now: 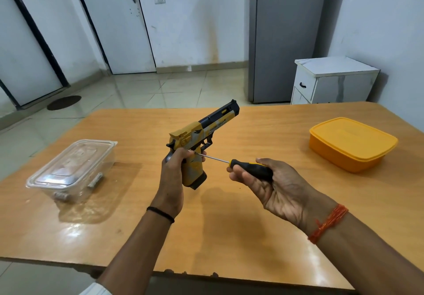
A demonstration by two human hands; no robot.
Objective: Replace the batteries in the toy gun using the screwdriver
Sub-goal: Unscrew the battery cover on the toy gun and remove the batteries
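Observation:
A yellow, grey and black toy gun (204,131) is held above the wooden table (229,225), barrel pointing up and away to the right. My left hand (172,180) wraps around its grip from the left. My right hand (268,182) holds a screwdriver (250,168) with a black and yellow handle. Its thin metal shaft points left, and the tip touches the upper side of the grip, just by my left fingertips. No loose batteries can be made out for certain.
A clear plastic lidded box (71,170) with small items inside sits on the table at the left. A closed yellow container (351,143) sits at the right. Beyond the table stand a grey fridge (282,37) and a white cabinet (332,81).

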